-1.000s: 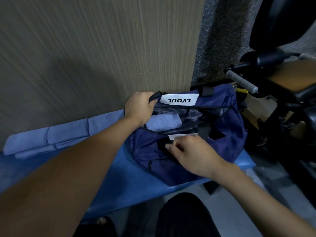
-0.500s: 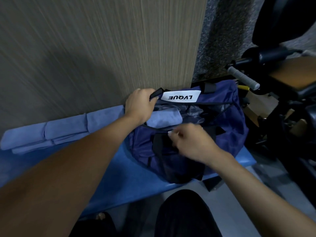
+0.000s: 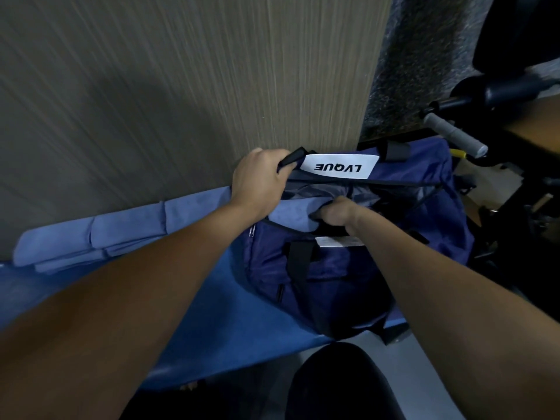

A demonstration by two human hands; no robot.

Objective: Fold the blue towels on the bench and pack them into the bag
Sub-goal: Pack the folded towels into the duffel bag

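Inside bag (image 3: 348, 277) mouth: right grip (image 3: 336, 212) clutches towel (image 3: 292, 215); left grip (image 3: 257, 183) holds strap (image 3: 292, 157).

Left hand (image 3: 257, 183) on bag (image 3: 348, 268) handle; right hand (image 3: 336, 212) on towel (image 3: 292, 215)

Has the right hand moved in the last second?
Yes. The right hand went from the bag's near side up into its opening, toward the white LVQUE label, onto the towel.

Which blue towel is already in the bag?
The folded towel in the bag mouth, inside the navy bag, with the right hand on it. The other folded towels lie on the bench along the wall, outside the bag.
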